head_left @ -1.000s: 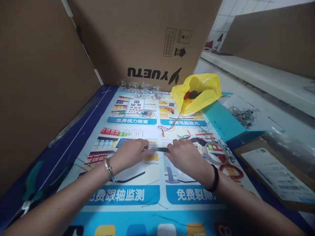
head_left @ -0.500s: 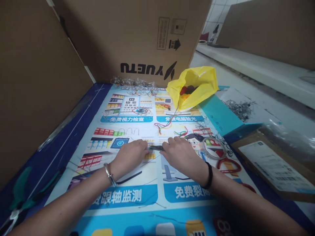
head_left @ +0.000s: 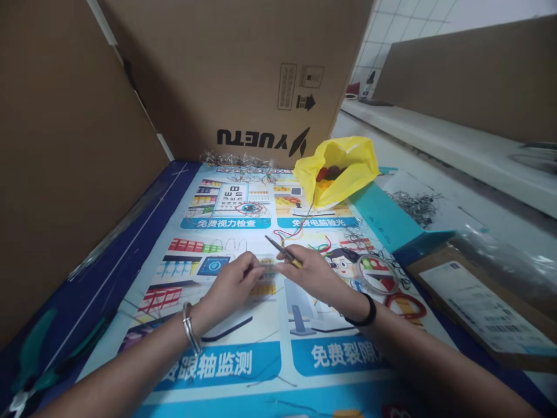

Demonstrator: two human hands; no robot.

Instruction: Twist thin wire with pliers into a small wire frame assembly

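Near the centre of the poster, my right hand (head_left: 311, 273) is closed around a slim, dark, pointed tool (head_left: 281, 248) with a brass-coloured end. Its tip points up and to the left. My left hand (head_left: 232, 281) is closed in a pinch just left of it, the fingertips of both hands a short gap apart. Something thin and faint seems to span that gap, too small to make out. Beyond my right hand lie red, green and yellow threads (head_left: 289, 232), leading to a yellow bag (head_left: 361, 180) with coloured contents. Several bent wire loops (head_left: 235, 244) lie beyond my left hand.
A clear tape roll (head_left: 378, 274) and a red coil (head_left: 407, 306) lie right of my right hand. Green-handled pliers (head_left: 32, 354) are at the lower left. Cardboard walls (head_left: 209, 75) stand behind and left. A labelled parcel (head_left: 483, 307) and a wire heap (head_left: 415, 206) are at right.
The tool has swung from lying level between my hands to pointing up-left in my right hand, away from my left fingertips. The camera view has tilted up slightly.
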